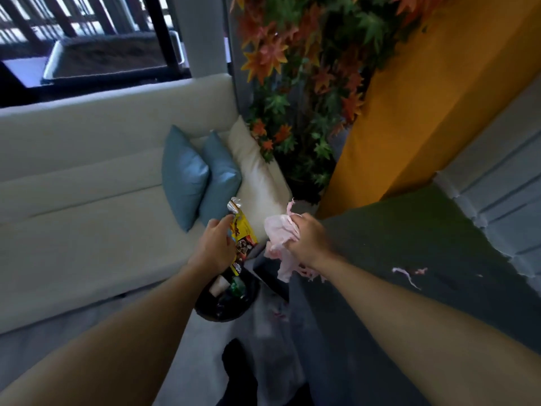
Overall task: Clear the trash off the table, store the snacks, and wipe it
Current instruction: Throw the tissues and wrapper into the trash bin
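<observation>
L hand (215, 247) fingers curled round yellow snack wrapper (242, 230), foil top looks torn open, so prob trash, not a snack to store. R hand (310, 241) clenched on a wad of pink tissue (279, 230), loose strips hanging below the fist. Both are above/just beside the black bin (205, 310) on the floor between sofa (87, 230) and table (409, 230); bin already has stuff in it. Risks, imo: wrapper sits nearer the sofa than bin centre, so dropping it from here could put it on the seat or floor. Tissue is shredding, so dangling bits could fall outside the bin or back on the tabletop. Pink scraps (405, 273) left on table, well apart from both hands, easy to miss before the wipe. Wipe not started afaict, no cloth in view.
</observation>
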The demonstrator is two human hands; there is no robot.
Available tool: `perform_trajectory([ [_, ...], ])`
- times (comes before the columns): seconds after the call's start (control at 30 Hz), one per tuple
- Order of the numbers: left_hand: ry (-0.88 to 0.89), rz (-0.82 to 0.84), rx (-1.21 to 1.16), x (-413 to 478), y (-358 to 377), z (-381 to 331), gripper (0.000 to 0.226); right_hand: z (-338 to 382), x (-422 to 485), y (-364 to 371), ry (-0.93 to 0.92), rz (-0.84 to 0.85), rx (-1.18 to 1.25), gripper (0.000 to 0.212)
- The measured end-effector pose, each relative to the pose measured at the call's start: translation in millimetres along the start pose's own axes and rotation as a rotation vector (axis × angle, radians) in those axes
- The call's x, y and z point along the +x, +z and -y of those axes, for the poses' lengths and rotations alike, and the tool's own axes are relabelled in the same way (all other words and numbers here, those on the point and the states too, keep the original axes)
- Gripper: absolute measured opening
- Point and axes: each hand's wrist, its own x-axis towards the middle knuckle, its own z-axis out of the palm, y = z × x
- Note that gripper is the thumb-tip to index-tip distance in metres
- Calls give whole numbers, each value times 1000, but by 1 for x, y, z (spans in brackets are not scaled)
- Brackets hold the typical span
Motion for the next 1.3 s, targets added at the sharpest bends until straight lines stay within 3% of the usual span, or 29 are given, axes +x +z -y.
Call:
perform_trajectory([
  [0.1, -45, -9, -1, 7, -7, 29, 59, 23, 19, 23, -48, 37, -34, 62],
  [0.2, -82, -15, -9, 13, -10, 54, 59, 44, 36, 50, -69, 85, -36, 51],
  [0.37, -168, 28, -32, 21, -8, 95, 55, 66, 57, 99, -75, 175, 1, 63],
  [0.47, -233, 63, -44, 28, 0, 123, 53, 67, 66, 131, -52, 210, -1, 56],
  [0.77, -318, 136, -3, 56, 58, 202, 57, 33, 75, 222, 98, 288, 5, 46],
  [1.3, -352, 271, -84, 98, 199, 312, 61, -54, 78, 352, 279, 377, -44, 51],
])
